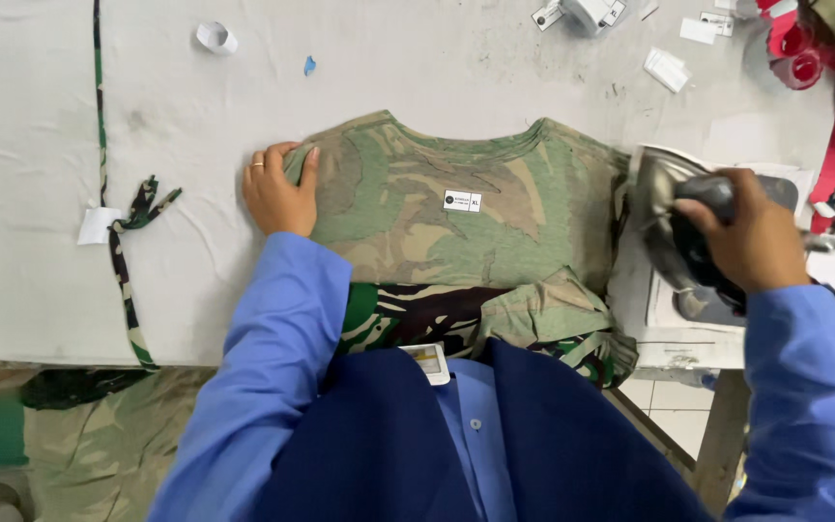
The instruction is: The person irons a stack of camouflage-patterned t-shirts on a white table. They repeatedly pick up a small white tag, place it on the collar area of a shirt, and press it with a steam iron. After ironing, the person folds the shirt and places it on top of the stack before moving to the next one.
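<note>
A folded camouflage T-shirt (456, 227) lies inside out on the pale cloth-covered counter (437, 68), its neckline turned away from the person and a small white size label showing near its middle. The left hand (278, 191) rests flat on the shirt's left shoulder edge, fingers spread and released, pressing the fabric down rather than gripping it; a ring shows on one finger. The right hand (744, 237) is clenched around the dark handle of a steam iron (674, 227), which stands tilted just beside the shirt's right edge, its shiny soleplate turned toward the garment and its base over a white pad (664, 333) at the counter's right end. At the near edge of the counter, a darker camouflage garment (417, 319) lies partly under the folded shirt and spills over the edge against the person's body. Both arms wear light blue sleeves, and a dark blue vest or apron covers the chest, with a small tag clipped at the collar. To the left, well apart from the shirt, a narrow camouflage fabric strip (123, 251) runs along the counter, knotted near a white paper tag (97, 225). A curl of white paper (215, 38) and a small blue scrap (309, 65) lie near the far edge. At the top right are loose white labels (667, 69) and red tape rolls (796, 53). More camouflage cloth (70, 425) lies below the counter on the left.
</note>
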